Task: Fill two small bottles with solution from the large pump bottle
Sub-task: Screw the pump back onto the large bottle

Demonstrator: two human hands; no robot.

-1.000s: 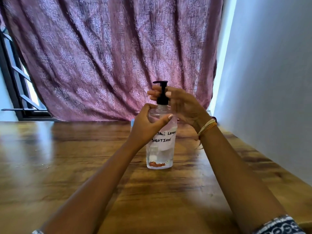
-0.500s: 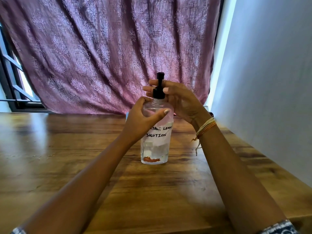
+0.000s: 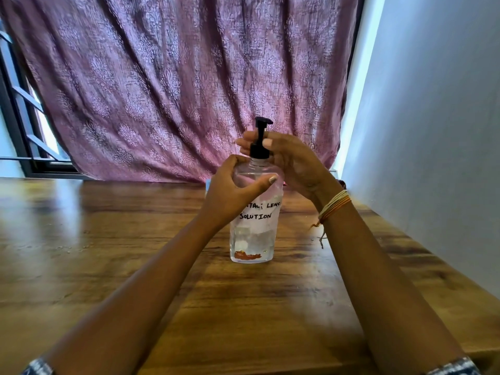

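A large clear pump bottle (image 3: 253, 234) with a white label reading "contact lens solution" stands upright on the wooden table (image 3: 135, 253). It holds clear liquid in its lower part. My left hand (image 3: 232, 196) grips its shoulder, thumb across the front. Around the black pump collar (image 3: 259, 152) my right hand (image 3: 295, 166) curls its fingers and thumb. The pump head (image 3: 263, 121) points right. A bit of a small pale object (image 3: 207, 182) peeks out behind my left hand; I cannot tell whether it is one of the small bottles.
A purple patterned curtain (image 3: 176, 85) hangs behind the table's far edge. A white wall (image 3: 438, 131) runs close along the table's right side. A barred window (image 3: 24, 125) is at the far left.
The black pump head has turned, from pointing left to pointing right, under my right hand. The bottle stays standing in my left hand. The view shifted slightly.
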